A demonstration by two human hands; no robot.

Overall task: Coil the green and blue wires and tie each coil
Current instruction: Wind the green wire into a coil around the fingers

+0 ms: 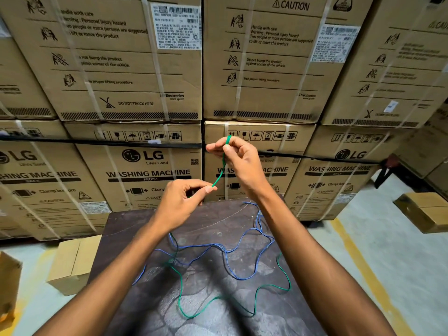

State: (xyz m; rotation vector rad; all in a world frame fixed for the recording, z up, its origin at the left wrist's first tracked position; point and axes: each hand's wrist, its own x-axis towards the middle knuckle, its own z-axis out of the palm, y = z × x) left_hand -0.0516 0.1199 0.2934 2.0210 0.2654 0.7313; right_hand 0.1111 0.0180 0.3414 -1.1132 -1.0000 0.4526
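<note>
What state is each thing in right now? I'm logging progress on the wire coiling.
green wire: one end stretched taut between both hands, the rest loose on the table, not coiled.
blue wire: loose on the table, uncoiled, untied.
left hand: pinching the green wire.
right hand: pinching the green wire's upper part.
table: dark, holding both wires.
</note>
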